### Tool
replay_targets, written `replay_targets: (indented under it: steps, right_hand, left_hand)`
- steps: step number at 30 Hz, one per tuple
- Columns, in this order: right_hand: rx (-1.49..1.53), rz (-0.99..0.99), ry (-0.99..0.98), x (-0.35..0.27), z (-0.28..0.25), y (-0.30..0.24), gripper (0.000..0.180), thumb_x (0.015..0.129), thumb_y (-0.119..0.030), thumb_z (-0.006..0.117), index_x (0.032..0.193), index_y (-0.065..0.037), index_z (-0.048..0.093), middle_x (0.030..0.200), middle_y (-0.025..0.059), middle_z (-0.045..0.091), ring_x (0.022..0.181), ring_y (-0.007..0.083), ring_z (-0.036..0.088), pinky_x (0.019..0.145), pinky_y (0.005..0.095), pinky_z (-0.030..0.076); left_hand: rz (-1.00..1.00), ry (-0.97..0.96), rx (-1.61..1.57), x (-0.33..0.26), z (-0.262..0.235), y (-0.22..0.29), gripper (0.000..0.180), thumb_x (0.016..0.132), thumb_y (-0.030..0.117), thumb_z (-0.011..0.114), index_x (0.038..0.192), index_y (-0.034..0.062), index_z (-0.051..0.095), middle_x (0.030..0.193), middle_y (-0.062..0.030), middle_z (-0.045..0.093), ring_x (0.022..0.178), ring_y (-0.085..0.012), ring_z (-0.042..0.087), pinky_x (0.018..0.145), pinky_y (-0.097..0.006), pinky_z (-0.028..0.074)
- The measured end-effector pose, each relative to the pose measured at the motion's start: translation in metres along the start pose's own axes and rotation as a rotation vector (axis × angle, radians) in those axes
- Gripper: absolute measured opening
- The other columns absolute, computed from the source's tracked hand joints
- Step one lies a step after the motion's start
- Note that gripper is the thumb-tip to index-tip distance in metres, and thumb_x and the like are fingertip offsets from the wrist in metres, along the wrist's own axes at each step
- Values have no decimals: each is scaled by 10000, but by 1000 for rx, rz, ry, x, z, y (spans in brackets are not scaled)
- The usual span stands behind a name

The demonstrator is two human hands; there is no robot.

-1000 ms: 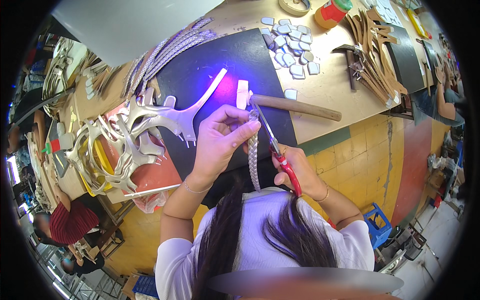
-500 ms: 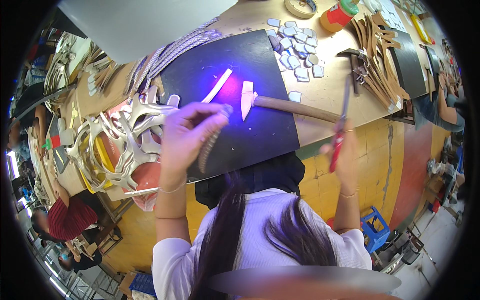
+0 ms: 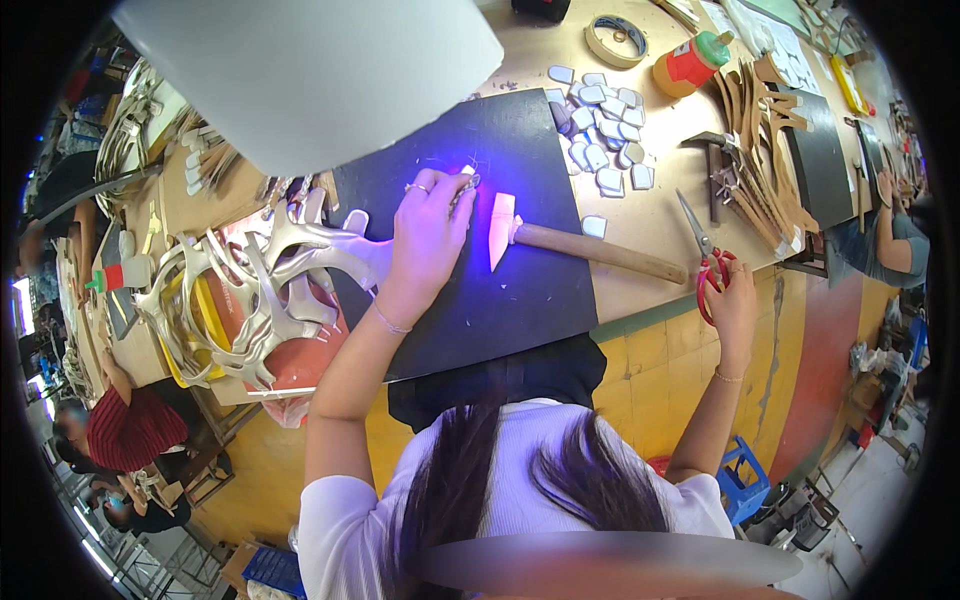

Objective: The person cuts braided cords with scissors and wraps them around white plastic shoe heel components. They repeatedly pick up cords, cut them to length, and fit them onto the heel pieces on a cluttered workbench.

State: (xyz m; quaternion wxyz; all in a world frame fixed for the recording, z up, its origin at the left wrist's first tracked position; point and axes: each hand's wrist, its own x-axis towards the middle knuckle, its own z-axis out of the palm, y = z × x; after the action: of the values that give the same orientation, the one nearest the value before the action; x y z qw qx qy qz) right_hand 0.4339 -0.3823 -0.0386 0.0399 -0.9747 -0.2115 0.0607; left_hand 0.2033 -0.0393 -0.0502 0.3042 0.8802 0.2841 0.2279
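My left hand [image 3: 430,232] is just left of the hammer [image 3: 585,249], its fingers pinched on a small silver-grey strip [image 3: 473,183]. The strip lies to the left of the hammer's head and a little farther from me; only a short bit shows at my fingertips, the rest being hidden by my hand. My right hand [image 3: 736,300] is just past the handle end of the hammer, on its right, fingers curled through the red loops of the scissors [image 3: 703,238]. The blades are close together and point away from me; I cannot tell whether their tip meets the table [image 3: 655,212].

Under the hammer's head is a black mat [image 3: 545,285], while the handle runs off it to the right. To the left of the hammer, silver cut-out pieces [image 3: 262,345] are heaped, and an arm of one runs toward my left hand. Beyond the hammer is a pile of pale tabs [image 3: 604,130], with a single tab [image 3: 594,226] just beyond the handle. Farther past the hammer, to the right, stand a tape roll [image 3: 600,56] and a red bottle [image 3: 684,70] with a green cap.
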Motion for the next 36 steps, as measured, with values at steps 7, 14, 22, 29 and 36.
replay_targets:
  steps: [7,14,22,29,36]
  right_hand:
    - [176,-124,-82,9,-6,-5,415,783,-136,803,1132,16,639,1072,166,651,930,300,669,788,382,533]
    - [191,-127,-2,13,-19,-20,378,831,-160,785,1133,16,641,1046,156,644,931,292,658,780,382,533]
    - [415,-291,32,18,-44,-109,276,889,-172,734,1092,0,660,1024,139,629,939,298,639,787,370,522]
    - [644,-845,-97,30,14,-227,262,901,-126,655,1153,-70,704,1079,95,625,1017,296,576,892,403,449]
    - [563,-873,-134,37,31,-252,236,891,-163,668,1100,-78,737,1058,75,611,1014,276,551,893,406,419]
  left_hand:
    - [86,-51,208,-10,1,0,246,858,57,705,1100,14,706,1038,-127,600,937,-293,590,807,-395,486]
    - [121,52,281,-15,10,6,301,863,24,674,1163,4,689,1118,-137,606,1014,-316,568,887,-407,470]
    - [129,92,167,-12,16,-2,250,837,3,708,1087,-11,709,976,-130,604,957,-304,572,838,-390,488]
    - [158,111,197,-12,14,-1,203,842,11,708,1043,-20,707,988,-124,619,928,-300,585,834,-395,486]
    - [161,83,171,-9,8,-2,195,838,11,709,1031,-18,710,982,-125,617,914,-291,587,829,-394,483]
